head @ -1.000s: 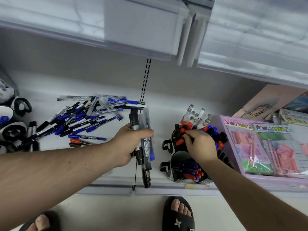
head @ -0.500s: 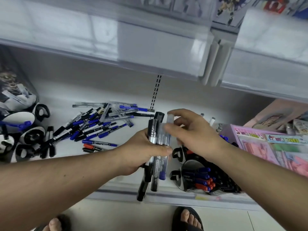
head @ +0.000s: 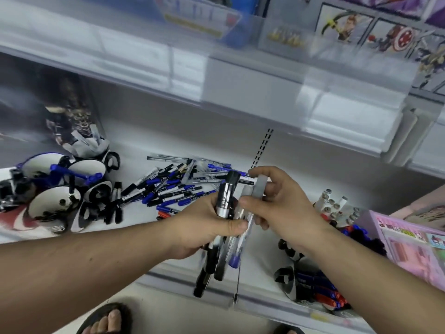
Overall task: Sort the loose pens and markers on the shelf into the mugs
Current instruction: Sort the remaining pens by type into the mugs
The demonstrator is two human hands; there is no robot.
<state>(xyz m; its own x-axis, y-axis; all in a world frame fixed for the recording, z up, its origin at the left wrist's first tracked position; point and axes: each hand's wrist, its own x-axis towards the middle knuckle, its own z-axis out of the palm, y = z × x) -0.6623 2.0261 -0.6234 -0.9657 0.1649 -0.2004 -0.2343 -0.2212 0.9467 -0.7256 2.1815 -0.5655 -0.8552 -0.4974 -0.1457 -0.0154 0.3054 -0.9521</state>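
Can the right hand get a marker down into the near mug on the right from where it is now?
Probably yes. The right hand pinches a clear-capped marker from the left hand's bundle; the near mug sits just below its forearm, already fairly full.

Blue and black loose pens (head: pixel 173 186) heaped on shelf (head: pixel 134 227); right mugs (head: pixel 313 285) hold markers.

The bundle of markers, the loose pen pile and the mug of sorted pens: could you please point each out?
bundle of markers (head: pixel 222 203), head view, silver barrel above the left fist.
loose pen pile (head: pixel 173 186), head view, middle of the heap.
mug of sorted pens (head: pixel 287 282), head view, side wall by the handle.
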